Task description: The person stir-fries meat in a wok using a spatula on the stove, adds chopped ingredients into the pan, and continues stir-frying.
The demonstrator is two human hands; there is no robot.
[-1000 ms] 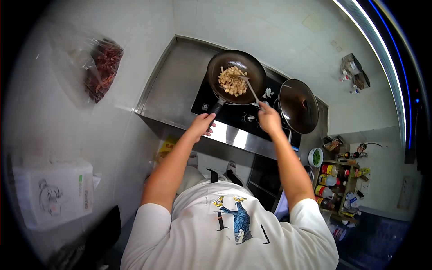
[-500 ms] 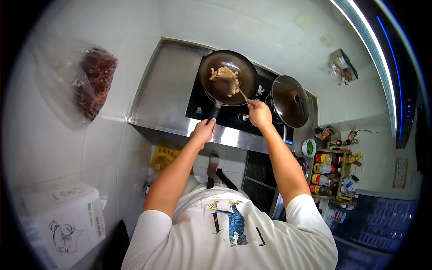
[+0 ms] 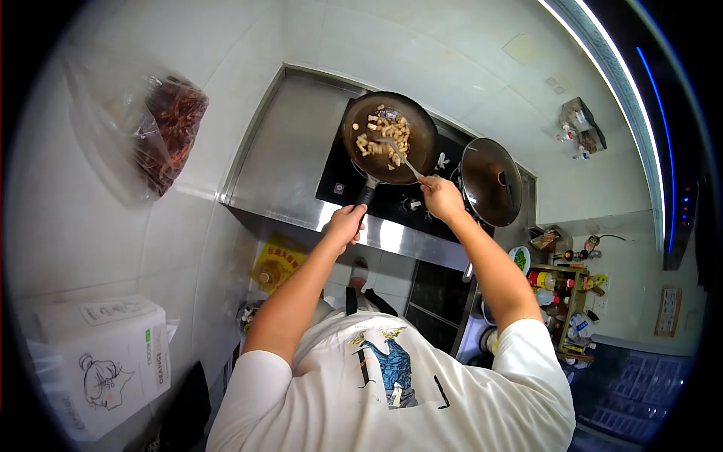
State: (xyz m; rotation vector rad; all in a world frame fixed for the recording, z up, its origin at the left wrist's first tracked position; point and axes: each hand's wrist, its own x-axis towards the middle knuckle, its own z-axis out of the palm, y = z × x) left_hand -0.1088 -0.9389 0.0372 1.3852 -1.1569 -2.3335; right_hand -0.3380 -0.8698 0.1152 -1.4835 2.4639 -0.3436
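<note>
Dark, round metal wok (image 3: 416, 153) sits on black glass hob (image 3: 343, 183); small browned, glossy chunks (image 3: 399, 139) are scattered inside. Wok's black handle (image 3: 364, 197) is clenched by left hand (image 3: 346, 226); thin-shafted spatula (image 3: 407, 163) is gripped by right (image 3: 443, 199).

Left hand (image 3: 346, 226) gripping wok (image 3: 416, 135), right hand (image 3: 443, 199) holding spatula (image 3: 403, 156) in diced food (image 3: 373, 145)

The steel counter (image 3: 271, 154) is bare along its left end and holds the black cooktop (image 3: 334, 181) between its front and back edges, with the wok (image 3: 423, 145) over the cooktop's left half and the lidded pot (image 3: 482, 184) on its right.
</note>
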